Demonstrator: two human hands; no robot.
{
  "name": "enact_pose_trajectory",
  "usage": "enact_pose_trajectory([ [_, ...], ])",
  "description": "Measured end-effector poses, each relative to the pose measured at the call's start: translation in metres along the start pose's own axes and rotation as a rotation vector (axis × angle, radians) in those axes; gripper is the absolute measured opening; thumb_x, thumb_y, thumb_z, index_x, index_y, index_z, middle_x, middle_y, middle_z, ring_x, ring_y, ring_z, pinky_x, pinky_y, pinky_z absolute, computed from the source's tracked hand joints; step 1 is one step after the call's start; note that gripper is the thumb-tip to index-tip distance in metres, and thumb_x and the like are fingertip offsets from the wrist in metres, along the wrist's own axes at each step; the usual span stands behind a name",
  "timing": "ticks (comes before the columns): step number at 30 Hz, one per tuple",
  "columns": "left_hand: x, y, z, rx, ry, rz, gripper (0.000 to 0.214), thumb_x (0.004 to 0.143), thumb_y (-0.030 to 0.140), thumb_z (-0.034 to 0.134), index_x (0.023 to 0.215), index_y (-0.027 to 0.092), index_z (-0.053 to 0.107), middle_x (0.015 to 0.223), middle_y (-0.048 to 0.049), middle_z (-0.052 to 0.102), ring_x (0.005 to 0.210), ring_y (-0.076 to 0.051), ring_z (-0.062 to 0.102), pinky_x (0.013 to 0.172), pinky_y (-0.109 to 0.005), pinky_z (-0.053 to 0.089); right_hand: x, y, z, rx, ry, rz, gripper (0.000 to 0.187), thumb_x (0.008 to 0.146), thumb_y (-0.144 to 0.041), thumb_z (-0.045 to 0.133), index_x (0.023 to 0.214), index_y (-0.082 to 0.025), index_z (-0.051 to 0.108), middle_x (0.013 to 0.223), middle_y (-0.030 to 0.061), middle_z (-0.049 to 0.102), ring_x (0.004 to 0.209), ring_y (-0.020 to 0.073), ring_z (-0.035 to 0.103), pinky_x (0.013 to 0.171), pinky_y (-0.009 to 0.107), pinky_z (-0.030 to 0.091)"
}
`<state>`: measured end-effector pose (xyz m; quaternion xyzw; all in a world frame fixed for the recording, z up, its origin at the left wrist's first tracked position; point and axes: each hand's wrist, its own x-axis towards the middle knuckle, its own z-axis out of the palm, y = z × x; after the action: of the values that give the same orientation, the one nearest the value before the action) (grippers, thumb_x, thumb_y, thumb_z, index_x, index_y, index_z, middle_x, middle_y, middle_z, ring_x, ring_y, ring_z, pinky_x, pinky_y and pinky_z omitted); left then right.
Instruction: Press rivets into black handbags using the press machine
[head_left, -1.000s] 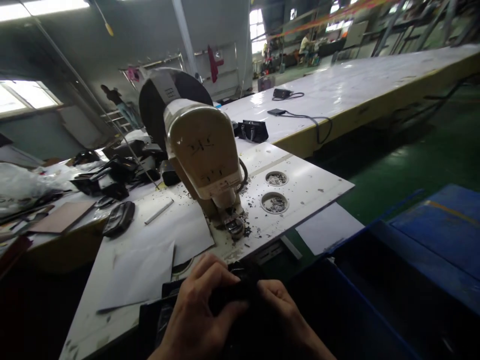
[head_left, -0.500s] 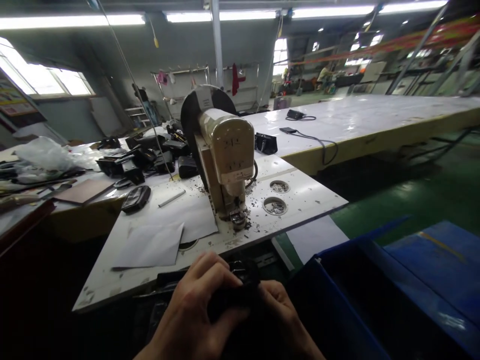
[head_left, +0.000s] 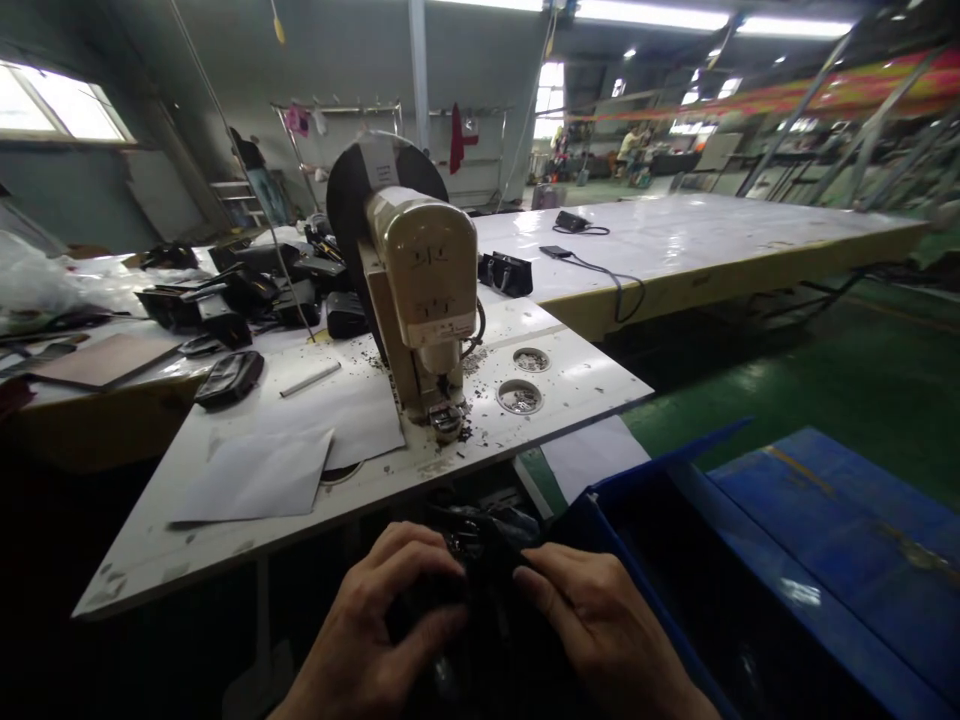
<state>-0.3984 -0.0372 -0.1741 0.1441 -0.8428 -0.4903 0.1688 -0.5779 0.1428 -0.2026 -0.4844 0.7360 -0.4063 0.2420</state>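
Low in front of me, my left hand (head_left: 386, 610) is curled with its fingers and thumb closed on a dark, shiny black bag (head_left: 491, 590). My right hand (head_left: 589, 600) pinches the same bag from the other side. Shadow hides its lower part and most of its shape. Just beyond my hands stands a cream bench-top press machine (head_left: 431, 260) with a black wheel behind. Its lower die (head_left: 446, 420) has nothing on it. Two round recesses with small metal pieces (head_left: 520, 397) lie to the right of the machine.
White sheets of paper (head_left: 255, 475) and a black pouch (head_left: 229, 380) lie on the worktop's left side. Black bags (head_left: 247, 280) are piled behind. A blue bin (head_left: 600, 525) stands close at my right. A long white table (head_left: 675, 235) extends beyond. A person (head_left: 259, 175) stands far back.
The view has shifted, so the machine and worktop sit further left and slightly higher. My hands are wider apart on the black bag, with more of the right hand showing.
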Motion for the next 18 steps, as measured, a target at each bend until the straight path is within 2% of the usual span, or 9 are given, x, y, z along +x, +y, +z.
enact_pose_trajectory([
  [2,-0.005,-0.011,0.02,-0.111,0.072,-0.087,0.021,0.093,0.036,0.069,0.113,0.029,0.072,0.133,-0.0091,0.062,0.125,-0.03,0.06,0.106,-0.041,0.053,-0.005,-0.002,-0.006,-0.187,0.062,-0.068,0.036,0.11,-0.038,0.045,0.088,-0.02,0.066,0.081,0.0012,0.067,0.07,0.014,0.063,0.064,0.029,0.038],
  [5,-0.013,-0.024,0.053,-0.487,0.1,-0.25,0.049,0.09,0.053,0.07,0.135,0.033,0.063,0.16,-0.0082,0.043,0.142,-0.036,0.049,0.111,-0.048,0.05,-0.01,-0.002,-0.007,-0.499,0.229,-0.264,0.025,0.109,-0.024,0.048,0.098,-0.016,0.07,0.079,0.0029,0.067,0.066,0.0148,0.062,0.061,0.031,0.039],
  [7,-0.014,-0.03,0.073,-0.667,0.087,-0.287,0.071,0.086,0.059,0.074,0.149,0.035,0.051,0.165,-0.0076,0.039,0.144,-0.037,0.048,0.117,-0.05,0.045,-0.013,-0.001,-0.001,-0.679,0.309,-0.401,0.02,0.105,-0.018,0.053,0.108,-0.01,0.071,0.081,0.0055,0.069,0.068,0.0168,0.064,0.062,0.032,0.041],
  [8,-0.014,-0.034,0.082,-0.701,0.104,-0.295,0.075,0.087,0.058,0.074,0.152,0.034,0.046,0.164,-0.0078,0.041,0.145,-0.036,0.047,0.121,-0.05,0.04,-0.015,0.0,0.003,-0.754,0.32,-0.448,0.02,0.104,-0.016,0.055,0.111,-0.007,0.071,0.082,0.0071,0.071,0.07,0.0183,0.066,0.063,0.033,0.043],
  [10,-0.012,-0.042,0.098,-0.735,0.186,-0.326,0.068,0.093,0.053,0.07,0.153,0.03,0.047,0.16,-0.0083,0.047,0.148,-0.033,0.044,0.126,-0.047,0.033,-0.019,0.003,0.013,-0.863,0.312,-0.5,0.022,0.101,-0.017,0.06,0.113,-0.004,0.072,0.088,0.0106,0.074,0.078,0.0223,0.07,0.066,0.034,0.049],
  [13,-0.009,-0.055,0.112,-0.883,0.303,-0.373,0.05,0.099,0.047,0.062,0.144,0.025,0.057,0.159,-0.0079,0.049,0.15,-0.03,0.041,0.126,-0.042,0.033,-0.023,0.004,0.029,-0.908,0.337,-0.55,0.024,0.097,-0.018,0.065,0.116,-0.006,0.074,0.102,0.0128,0.079,0.091,0.0276,0.075,0.074,0.035,0.057],
  [18,-0.004,-0.066,0.114,-1.094,0.352,-0.417,0.045,0.095,0.047,0.067,0.132,0.022,0.067,0.144,-0.01,0.064,0.134,-0.033,0.058,0.116,-0.044,0.045,-0.018,-0.007,0.045,-0.705,0.356,-0.583,0.026,0.097,-0.029,0.067,0.118,-0.016,0.076,0.108,0.0084,0.079,0.1,0.0255,0.076,0.084,0.03,0.065],
])
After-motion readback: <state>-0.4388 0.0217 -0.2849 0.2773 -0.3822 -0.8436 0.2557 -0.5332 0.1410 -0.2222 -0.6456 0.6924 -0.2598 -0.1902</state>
